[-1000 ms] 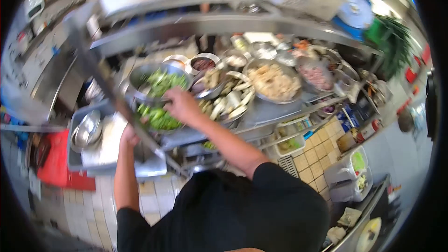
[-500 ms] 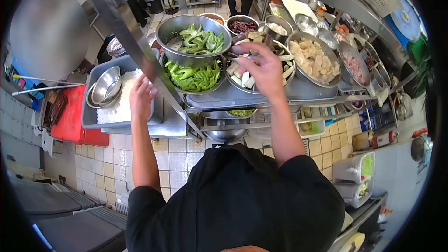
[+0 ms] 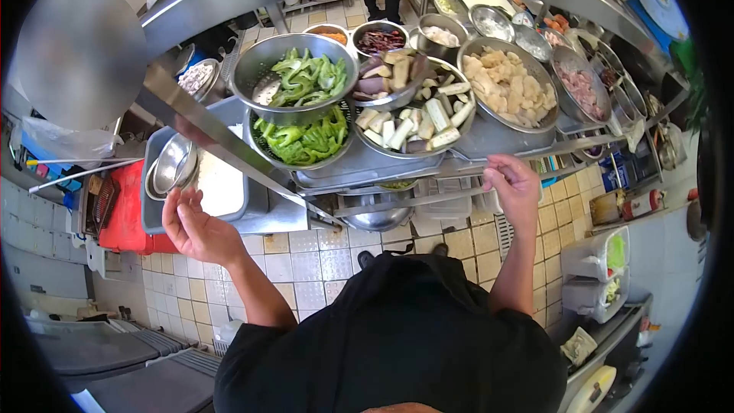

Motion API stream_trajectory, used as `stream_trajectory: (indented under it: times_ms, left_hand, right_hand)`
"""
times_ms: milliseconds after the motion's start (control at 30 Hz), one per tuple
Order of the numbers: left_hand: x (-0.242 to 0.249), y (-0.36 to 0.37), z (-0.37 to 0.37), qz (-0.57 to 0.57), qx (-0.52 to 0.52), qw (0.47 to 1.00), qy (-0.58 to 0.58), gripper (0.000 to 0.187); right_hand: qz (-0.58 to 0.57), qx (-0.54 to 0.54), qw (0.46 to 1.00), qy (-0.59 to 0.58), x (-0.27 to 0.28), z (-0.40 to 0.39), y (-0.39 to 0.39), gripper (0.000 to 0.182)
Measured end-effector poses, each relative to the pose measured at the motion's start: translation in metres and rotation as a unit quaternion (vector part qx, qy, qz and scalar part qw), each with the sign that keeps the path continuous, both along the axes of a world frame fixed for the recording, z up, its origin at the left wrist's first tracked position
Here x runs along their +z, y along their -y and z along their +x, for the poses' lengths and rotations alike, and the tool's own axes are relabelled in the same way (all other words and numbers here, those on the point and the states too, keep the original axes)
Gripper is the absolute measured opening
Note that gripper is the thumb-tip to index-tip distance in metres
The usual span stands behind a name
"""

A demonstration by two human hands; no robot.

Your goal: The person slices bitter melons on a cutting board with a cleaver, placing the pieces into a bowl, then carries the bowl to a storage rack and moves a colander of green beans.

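My left hand (image 3: pixel 197 231) is raised over the front edge of a grey tub (image 3: pixel 158 207), palm partly up, fingers loosely bent and apart, holding nothing. Inside the tub are white grains like rice (image 3: pixel 220 184) and a metal bowl (image 3: pixel 176 162). My right hand (image 3: pixel 514 186) hovers in front of the shelf's edge, fingers curled in and thumb against them; I see nothing in it. Behind it to the left, a bowl holds cut eggplant (image 3: pixel 437 113), with a smaller bowl of eggplant pieces (image 3: pixel 399 73) resting on top. A colander (image 3: pixel 294 111) of green pepper strips stands over another with more peppers (image 3: pixel 306 138).
Pale chunks fill a large bowl (image 3: pixel 547 120) right of the eggplant, beside a bowl of pinkish meat (image 3: pixel 581 86). A steel shelf post (image 3: pixel 218 142) slants between the tub and colanders. A steel rail (image 3: pixel 367 2) crosses overhead. A person's legs (image 3: pixel 382 2) show beyond.
My right hand has drawn back from the eggplant bowls toward me and to the right, its fingers curling in. My left hand has moved left and nearer from over the white grains.
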State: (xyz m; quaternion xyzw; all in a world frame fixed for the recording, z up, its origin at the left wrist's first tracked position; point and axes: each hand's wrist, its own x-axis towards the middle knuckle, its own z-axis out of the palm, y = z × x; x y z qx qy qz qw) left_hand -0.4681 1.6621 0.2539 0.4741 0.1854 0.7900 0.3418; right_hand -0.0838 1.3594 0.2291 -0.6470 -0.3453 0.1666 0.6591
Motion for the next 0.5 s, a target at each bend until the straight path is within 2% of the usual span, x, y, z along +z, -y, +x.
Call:
stream_trajectory:
  times_ms: [33,133,167,267,333,400,433,467,500]
  left_hand:
    - [0.007,0.014,0.012,0.013,0.015,1.0,0.009,0.022]
    - [0.016,0.054,0.034,0.094,-0.057,0.993,-0.042,0.023]
    - [0.019,0.069,0.048,0.118,-0.04,0.99,-0.062,0.02]
    - [0.018,0.111,0.09,0.092,-0.015,0.982,-0.162,0.019]
    - [0.02,0.147,0.131,0.06,-0.082,0.987,-0.125,0.019]
    - [0.018,0.186,0.165,0.03,-0.117,0.979,-0.164,0.017]
    - [0.015,0.206,0.183,0.018,-0.19,0.968,-0.164,0.013]
    - [0.005,0.221,0.196,-0.032,-0.25,0.944,-0.214,0.012]
    - [-0.002,0.234,0.216,0.009,-0.262,0.927,-0.267,0.01]
  right_hand:
    - [-0.002,-0.009,1.0,-0.001,-0.003,0.004,0.009,0.025]
    - [-0.074,0.012,0.997,-0.003,-0.01,0.024,0.041,0.026]
    - [-0.101,0.011,0.995,0.016,-0.017,0.034,0.053,0.027]
    - [-0.158,0.019,0.987,0.02,-0.027,0.062,0.096,0.028]
    - [-0.201,0.015,0.978,0.049,-0.045,0.081,0.132,0.03]
    - [-0.258,0.009,0.959,0.115,-0.075,0.103,0.169,0.033]
    - [-0.277,0.01,0.949,0.147,-0.088,0.11,0.187,0.032]
    - [-0.294,0.014,0.938,0.182,-0.104,0.116,0.206,0.03]
    - [-0.343,0.038,0.93,0.129,-0.133,0.129,0.227,0.033]
